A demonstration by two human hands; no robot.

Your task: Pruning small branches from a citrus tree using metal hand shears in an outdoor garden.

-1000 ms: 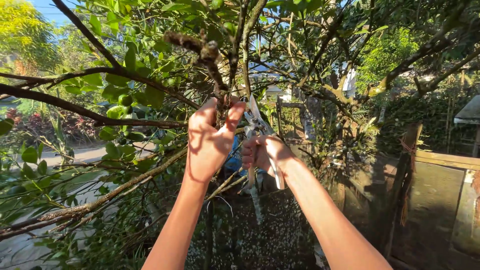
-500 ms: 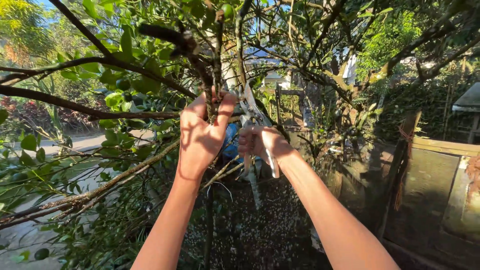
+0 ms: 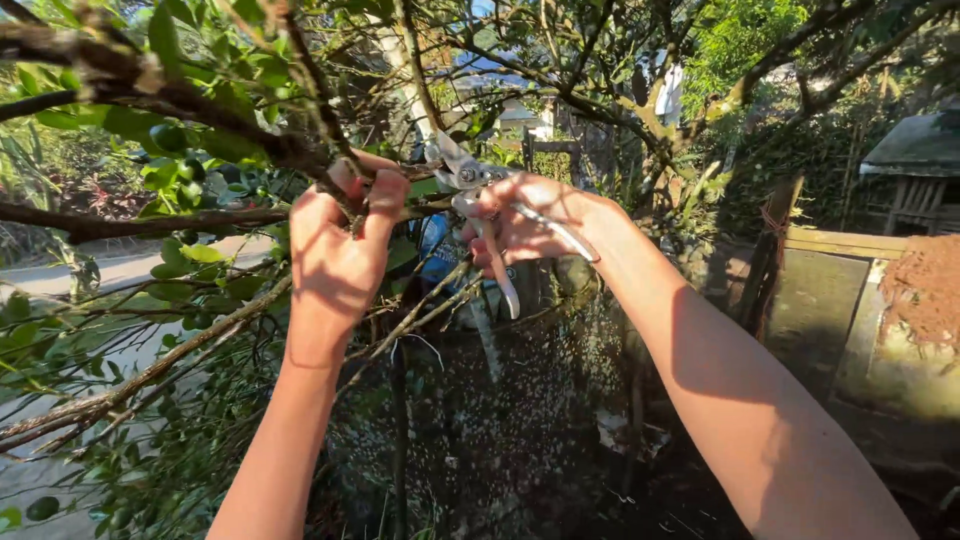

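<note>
My left hand (image 3: 338, 252) is closed around a thin brown twig (image 3: 330, 150) that runs up into a leafy citrus tree. My right hand (image 3: 525, 225) holds white-handled pruning shears (image 3: 478, 215), whose metal blades point up and left toward the twig, just right of my left fingers. Small green fruits (image 3: 168, 137) hang among the leaves at the upper left. Whether the blades touch the twig is hidden by branches.
Thick bare branches (image 3: 150, 222) cross at the left. A long dry branch (image 3: 150, 375) slants down to the lower left. A dark speckled wall (image 3: 500, 430) stands below my hands. A wooden fence (image 3: 850, 300) and a heap of reddish soil (image 3: 925, 290) are on the right.
The view has tilted down and right. Both hands sit lower and further left in view. The shears have turned, with the blades now pointing more to the left.
</note>
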